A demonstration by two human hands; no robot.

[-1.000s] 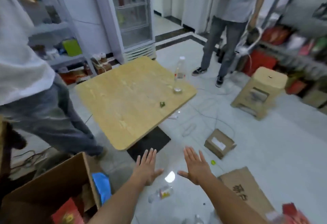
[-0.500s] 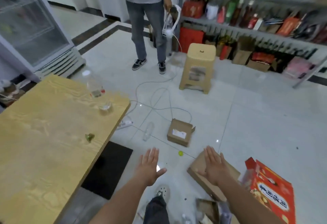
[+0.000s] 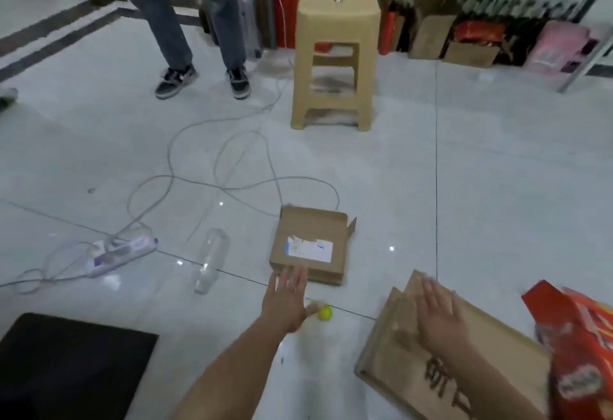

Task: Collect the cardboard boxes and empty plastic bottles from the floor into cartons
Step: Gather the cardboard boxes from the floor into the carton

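Note:
A small brown cardboard box (image 3: 311, 237) with a white label lies on the tiled floor, one flap up. My left hand (image 3: 287, 300) hovers just in front of its near edge, fingers straight, holding nothing. A clear empty plastic bottle (image 3: 212, 260) lies on its side left of the box. A flattened cardboard sheet (image 3: 497, 346) with dark printing lies at the lower right; my right hand (image 3: 438, 313) is spread above its far end, empty. A red printed carton (image 3: 580, 346) sits at the right edge.
A beige plastic stool (image 3: 335, 54) stands ahead. A person's legs (image 3: 199, 28) stand at the back left. A white power strip (image 3: 119, 255) and looping cable (image 3: 205, 167) lie on the floor. A yellow-green bottle cap (image 3: 325, 312) is near my left hand. A black mat (image 3: 66, 366) is at lower left.
The view has swung right and moved forward: the wooden table has left the frame and the small box is now close. Both hands stay open and reach forward toward the box and flat cardboard.

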